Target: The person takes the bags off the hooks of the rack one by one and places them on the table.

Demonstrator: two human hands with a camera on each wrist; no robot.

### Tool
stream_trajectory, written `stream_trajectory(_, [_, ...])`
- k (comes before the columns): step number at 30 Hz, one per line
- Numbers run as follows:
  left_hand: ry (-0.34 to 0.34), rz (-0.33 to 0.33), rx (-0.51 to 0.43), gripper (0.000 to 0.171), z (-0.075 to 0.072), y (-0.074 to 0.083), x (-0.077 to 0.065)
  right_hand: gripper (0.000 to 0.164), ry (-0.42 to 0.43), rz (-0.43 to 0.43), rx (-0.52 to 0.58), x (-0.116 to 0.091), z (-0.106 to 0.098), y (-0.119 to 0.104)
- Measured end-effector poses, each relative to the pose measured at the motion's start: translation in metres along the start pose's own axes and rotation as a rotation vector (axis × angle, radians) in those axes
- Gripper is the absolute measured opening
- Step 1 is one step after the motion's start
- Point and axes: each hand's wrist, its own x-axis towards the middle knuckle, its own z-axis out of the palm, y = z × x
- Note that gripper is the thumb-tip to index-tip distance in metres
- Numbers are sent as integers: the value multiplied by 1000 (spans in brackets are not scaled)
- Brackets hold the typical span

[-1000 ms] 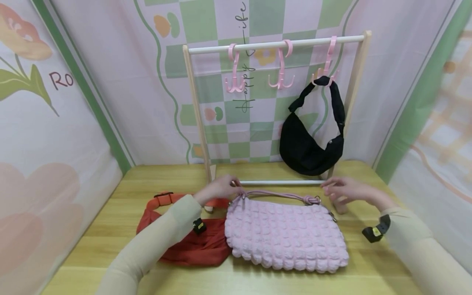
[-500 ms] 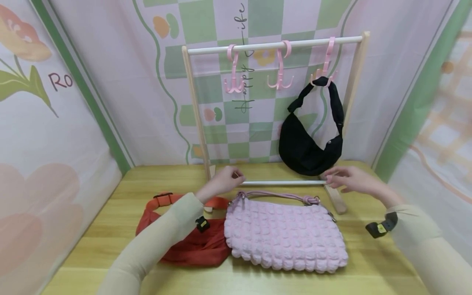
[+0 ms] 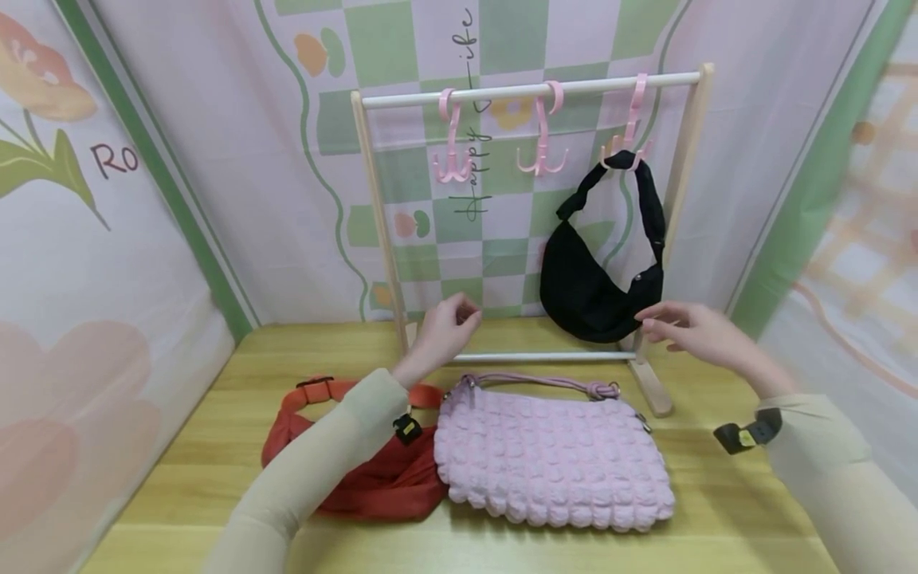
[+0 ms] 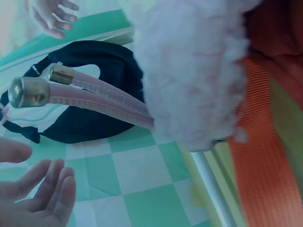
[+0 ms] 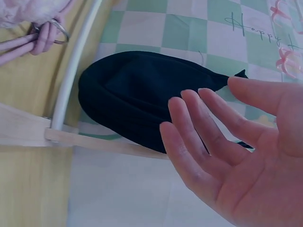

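Note:
My left hand [image 3: 446,328] is raised above the rack's lower bar with its fingers loosely bent and nothing in them. The left wrist view shows that hand [image 4: 40,194] with the fingers apart from the thumb. Below it, a pink puffy shoulder bag [image 3: 552,458] lies on the table, its strap [image 3: 534,378] along the top edge. To its left is a red bag [image 3: 387,482], partly covered by my left forearm. My right hand [image 3: 692,331] holds nothing, its relaxed fingertips overlapping the lower right of a black shoulder bag [image 3: 588,291]. That bag [image 5: 137,94] hangs beyond the fingers in the right wrist view.
A wood-and-metal rack [image 3: 380,199] stands at the back of the table [image 3: 186,462]. From its top bar [image 3: 495,92] hang a left pink hook [image 3: 452,147], a middle hook [image 3: 542,143] and a right hook [image 3: 633,119] carrying the black bag. Patterned cloth surrounds the table.
My left hand has let go of the pink bag's strap end and moved up and away. My right hand has also risen. The bags stay in place.

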Motion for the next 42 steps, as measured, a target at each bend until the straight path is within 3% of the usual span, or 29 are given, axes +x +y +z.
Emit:
stream_trajectory(5, [74, 29, -42, 16, 1, 10, 8, 39, 76, -2, -43, 1, -6, -5])
stream_trajectory(13, [162, 101, -91, 14, 6, 24, 21, 41, 123, 15, -90, 5, -15, -12])
stream_trajectory(33, [266, 161, -103, 12, 14, 38, 52, 43, 367, -36, -148, 20, -37, -30])
stream_trajectory(42, [276, 161, -72, 13, 15, 43, 62, 46, 426, -34, -144, 27, -47, -34])
